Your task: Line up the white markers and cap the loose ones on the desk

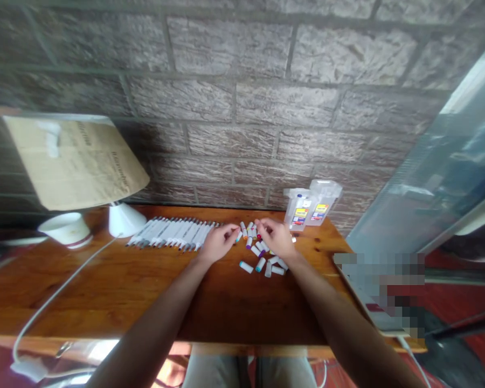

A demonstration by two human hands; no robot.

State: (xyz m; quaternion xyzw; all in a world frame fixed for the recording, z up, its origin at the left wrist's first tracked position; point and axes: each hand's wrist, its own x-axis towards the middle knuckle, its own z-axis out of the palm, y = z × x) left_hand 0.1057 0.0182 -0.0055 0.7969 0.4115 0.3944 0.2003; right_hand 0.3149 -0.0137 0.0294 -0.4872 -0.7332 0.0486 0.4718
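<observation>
My left hand (219, 242) hovers at the right end of a row of white markers (178, 233) with coloured and dark tips. Its thumb and forefinger are bent together; whatever they hold is too small to make out. Over the right side of a loose pile of marker caps (255, 251) is my right hand (276, 238), fingers curled into a pinch, its contents unclear. The caps are white with purple, teal, red or orange ends. Nearer to me, a teal-ended cap (246, 267) lies apart from the others. My right hand hides part of the pile.
Two clear plastic cases (298, 210) with yellow labels stand against the brick wall. At the left are a lamp (125, 220) with a paper shade, a white cup (67, 229) and a white cord (70, 278). A blurred-out flat object (382, 293) lies at the right edge.
</observation>
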